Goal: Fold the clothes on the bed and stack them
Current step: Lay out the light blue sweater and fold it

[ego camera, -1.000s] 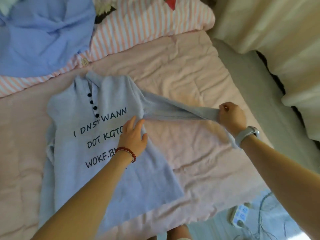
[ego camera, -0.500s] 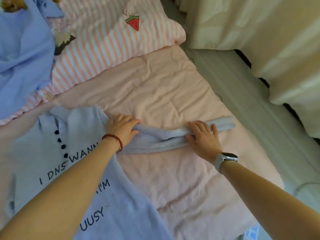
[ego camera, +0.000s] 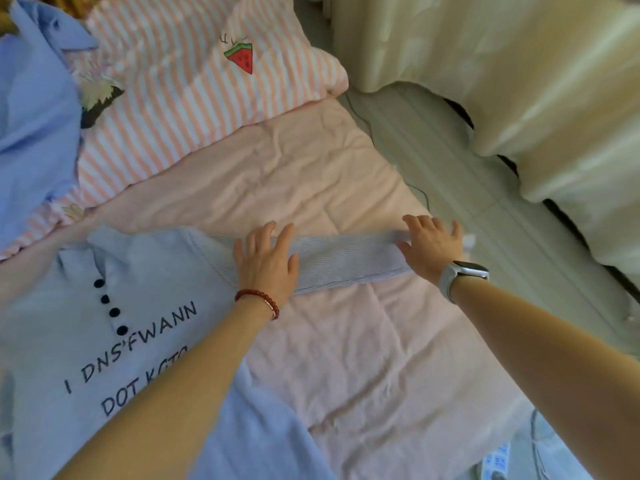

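A pale blue long-sleeved top (ego camera: 149, 306) with dark buttons and black lettering lies face up on the pink bed sheet (ego camera: 346, 358). Its right sleeve (ego camera: 346, 259) stretches straight out to the right across the sheet. My left hand (ego camera: 266, 261) lies flat on the sleeve near the shoulder, fingers straight and spread. My right hand (ego camera: 431, 247) presses flat on the sleeve's cuff end by the bed's edge, fingers straight. A crumpled blue garment (ego camera: 31, 126) lies at the far left on the striped quilt.
A pink-and-white striped quilt (ego camera: 194, 91) with a watermelon print covers the head of the bed. The bed's right edge drops to a pale floor (ego camera: 485, 188), with cream curtains (ego camera: 519, 81) beyond. A white power strip (ego camera: 498, 462) lies on the floor at the bottom right.
A second ago my right hand held the sleeve's cuff raised; the sleeve now lies on the sheet. Both hands have slid outward along it, the right reaching the cuff.
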`<action>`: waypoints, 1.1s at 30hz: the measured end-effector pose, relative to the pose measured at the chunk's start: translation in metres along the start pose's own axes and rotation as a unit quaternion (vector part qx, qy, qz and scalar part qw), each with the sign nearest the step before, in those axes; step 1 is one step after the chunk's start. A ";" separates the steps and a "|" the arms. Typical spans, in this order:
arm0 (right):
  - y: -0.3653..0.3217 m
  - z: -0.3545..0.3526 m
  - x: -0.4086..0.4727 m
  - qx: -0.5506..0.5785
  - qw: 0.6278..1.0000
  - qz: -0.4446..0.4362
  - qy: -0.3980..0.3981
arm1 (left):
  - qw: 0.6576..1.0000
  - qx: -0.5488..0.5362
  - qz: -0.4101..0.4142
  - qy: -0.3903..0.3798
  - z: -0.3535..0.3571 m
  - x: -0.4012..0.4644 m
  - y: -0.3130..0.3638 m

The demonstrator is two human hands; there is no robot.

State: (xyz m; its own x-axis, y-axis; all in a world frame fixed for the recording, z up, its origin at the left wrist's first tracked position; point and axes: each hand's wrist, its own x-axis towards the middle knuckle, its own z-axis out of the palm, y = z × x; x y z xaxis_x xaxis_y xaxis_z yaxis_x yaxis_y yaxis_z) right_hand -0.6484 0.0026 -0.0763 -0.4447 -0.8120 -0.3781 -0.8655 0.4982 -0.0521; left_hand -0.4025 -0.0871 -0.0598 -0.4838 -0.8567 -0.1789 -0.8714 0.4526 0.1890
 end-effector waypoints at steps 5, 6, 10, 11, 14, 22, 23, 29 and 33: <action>-0.007 0.018 -0.008 0.038 0.995 -0.096 0.013 | 0.997 0.040 0.017 -0.062 0.029 -0.048 -0.010; -0.010 0.019 -0.005 0.046 0.993 -0.110 -0.006 | 0.991 0.057 0.007 -0.118 0.036 -0.050 -0.014; -0.012 0.007 0.004 0.061 0.994 -0.083 -0.034 | 0.962 0.038 -0.013 -0.270 0.045 -0.032 -0.026; -0.012 0.003 0.002 0.046 0.995 -0.077 -0.041 | 0.957 0.031 -0.015 -0.290 0.042 -0.026 -0.026; -0.021 -0.010 -0.015 0.034 0.994 -0.095 -0.047 | 0.948 0.001 -0.017 -0.317 0.026 -0.016 -0.024; -0.105 -0.050 -0.126 0.250 0.953 -0.149 -0.086 | 0.758 -0.571 -0.300 -0.096 -0.054 -0.082 -0.071; -0.125 -0.052 -0.144 0.272 0.937 -0.190 -0.112 | 0.726 -0.598 -0.321 -0.108 -0.061 -0.100 -0.088; -0.233 -0.006 -0.248 0.308 0.777 -0.374 -0.402 | 0.585 -0.666 -0.419 -0.194 -0.050 -0.215 -0.175; -0.241 0.048 -0.274 0.320 0.858 -0.243 -0.319 | 0.582 -0.649 -0.457 -0.177 -0.016 -0.261 -0.189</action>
State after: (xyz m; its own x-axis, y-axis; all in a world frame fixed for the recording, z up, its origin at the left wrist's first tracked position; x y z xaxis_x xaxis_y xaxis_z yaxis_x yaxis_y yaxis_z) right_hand -0.3071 0.1196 -0.0041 0.3268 -0.7407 -0.5869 -0.5177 0.3792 -0.7669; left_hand -0.1105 0.0467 -0.0330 -0.0531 -0.3835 -0.9220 -0.0942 -0.9173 0.3869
